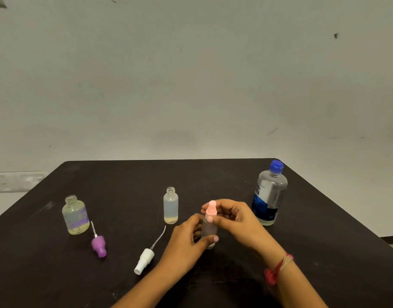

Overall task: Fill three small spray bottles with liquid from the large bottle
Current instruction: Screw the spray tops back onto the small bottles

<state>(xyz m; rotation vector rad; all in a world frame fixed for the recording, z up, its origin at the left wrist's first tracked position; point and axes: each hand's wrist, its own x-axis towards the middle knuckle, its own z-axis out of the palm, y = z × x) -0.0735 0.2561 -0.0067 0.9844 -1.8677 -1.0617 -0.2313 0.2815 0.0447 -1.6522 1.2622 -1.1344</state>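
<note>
Purple-marked bottle (75, 215) is standing open far left of the grip, a purple cap (99, 246) lying beside it. A white cap (144, 260) and clear bottle (170, 206) are sitting just left. The left hand (184, 241) is wrapping round the small bottle (208, 230); the right hand (237, 221) is pinching its pink cap (211, 208). The big bottle (268, 196) is standing just right.

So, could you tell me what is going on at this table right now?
A person holds a small frosted bottle upright: the left hand grips its body, the right hand pinches its pink spray top. Whether the top is going on or coming off cannot be told. On the black table a wide bottle and a slim bottle stand open, a purple spray head and a white spray head lying near them. The large bottle stands capped at the right.
</note>
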